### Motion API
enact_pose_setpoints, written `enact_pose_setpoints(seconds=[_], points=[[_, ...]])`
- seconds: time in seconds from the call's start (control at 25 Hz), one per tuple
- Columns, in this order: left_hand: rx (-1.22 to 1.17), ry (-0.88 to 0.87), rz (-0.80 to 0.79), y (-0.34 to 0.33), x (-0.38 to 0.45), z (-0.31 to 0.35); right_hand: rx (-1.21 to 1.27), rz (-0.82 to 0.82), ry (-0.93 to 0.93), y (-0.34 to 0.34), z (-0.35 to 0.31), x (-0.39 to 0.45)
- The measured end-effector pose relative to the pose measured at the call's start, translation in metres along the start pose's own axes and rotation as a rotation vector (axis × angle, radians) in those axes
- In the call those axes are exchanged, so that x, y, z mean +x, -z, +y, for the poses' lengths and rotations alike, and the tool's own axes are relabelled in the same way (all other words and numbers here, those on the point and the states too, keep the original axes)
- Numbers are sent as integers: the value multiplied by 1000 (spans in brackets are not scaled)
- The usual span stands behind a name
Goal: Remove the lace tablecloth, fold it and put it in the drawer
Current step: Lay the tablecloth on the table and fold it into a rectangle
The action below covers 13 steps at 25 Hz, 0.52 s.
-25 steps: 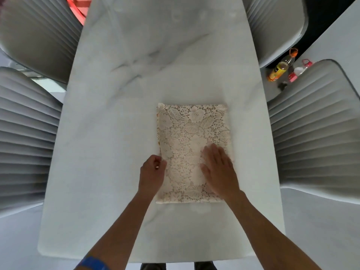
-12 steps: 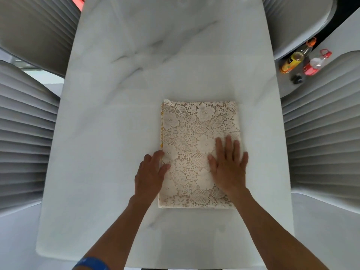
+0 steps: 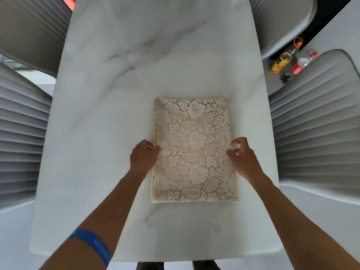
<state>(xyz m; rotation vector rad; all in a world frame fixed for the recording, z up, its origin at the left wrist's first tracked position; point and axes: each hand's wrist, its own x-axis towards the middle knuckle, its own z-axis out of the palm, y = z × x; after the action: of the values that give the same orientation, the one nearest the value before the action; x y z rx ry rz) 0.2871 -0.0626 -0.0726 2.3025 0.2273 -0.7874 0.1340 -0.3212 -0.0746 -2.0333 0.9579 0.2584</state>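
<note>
The cream lace tablecloth (image 3: 192,149) lies folded into a flat rectangle on the white marble table (image 3: 120,106), a little right of centre. My left hand (image 3: 143,157) is at the cloth's left edge, its curled fingers and thumb pinching that edge. On the opposite side, my right hand (image 3: 242,155) curls its fingers round the right edge, the thumb lying on the lace. Both hands sit about halfway along the cloth's length. No drawer is in view.
Grey ribbed chairs stand along both long sides of the table: left (image 3: 18,133) and right (image 3: 319,129). Beyond the right chairs, a yellow bottle (image 3: 282,59) and a clear bottle with a red cap (image 3: 303,62) stand on a ledge.
Both hands left the top of the cloth, where the right palm lay flat, and moved outward to its left and right edges, with the fingers now curled there.
</note>
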Motion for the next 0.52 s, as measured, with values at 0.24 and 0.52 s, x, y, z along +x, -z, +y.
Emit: enact_pose_setpoints(seconds=[0.24, 0.52], points=[[-264, -244, -104, 12, -27, -30, 355, -332, 66, 16, 33, -23], [173, -478, -419, 40, -12, -73, -770, 89, 857, 3, 67, -22]])
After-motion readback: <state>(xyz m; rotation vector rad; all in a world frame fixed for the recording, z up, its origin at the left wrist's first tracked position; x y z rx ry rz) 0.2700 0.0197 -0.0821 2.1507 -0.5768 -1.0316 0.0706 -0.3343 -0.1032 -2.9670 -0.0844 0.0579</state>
